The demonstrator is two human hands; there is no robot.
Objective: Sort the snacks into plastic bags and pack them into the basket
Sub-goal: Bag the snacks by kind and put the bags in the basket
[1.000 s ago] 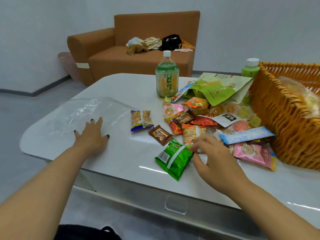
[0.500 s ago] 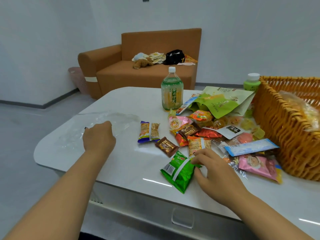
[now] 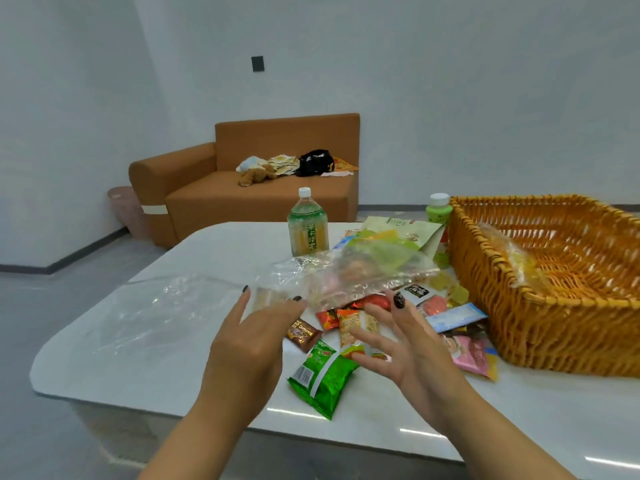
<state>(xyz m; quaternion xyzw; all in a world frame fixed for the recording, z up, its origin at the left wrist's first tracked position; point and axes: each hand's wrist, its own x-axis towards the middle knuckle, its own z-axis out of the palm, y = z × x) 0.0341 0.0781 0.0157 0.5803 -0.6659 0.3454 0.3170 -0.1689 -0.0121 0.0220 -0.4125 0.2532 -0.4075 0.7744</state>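
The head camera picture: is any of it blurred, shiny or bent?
Head view: the plastic bag held up by the left hand is smeared; the right hand looks soft too. Glare streaks lie along the table near edge. The basket rim bows, a wide-angle effect.

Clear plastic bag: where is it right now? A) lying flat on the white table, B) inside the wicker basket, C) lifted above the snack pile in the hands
C: the clear plastic bag hangs crumpled above the snack pile, pinched by the left hand, with the right hand at its edge.
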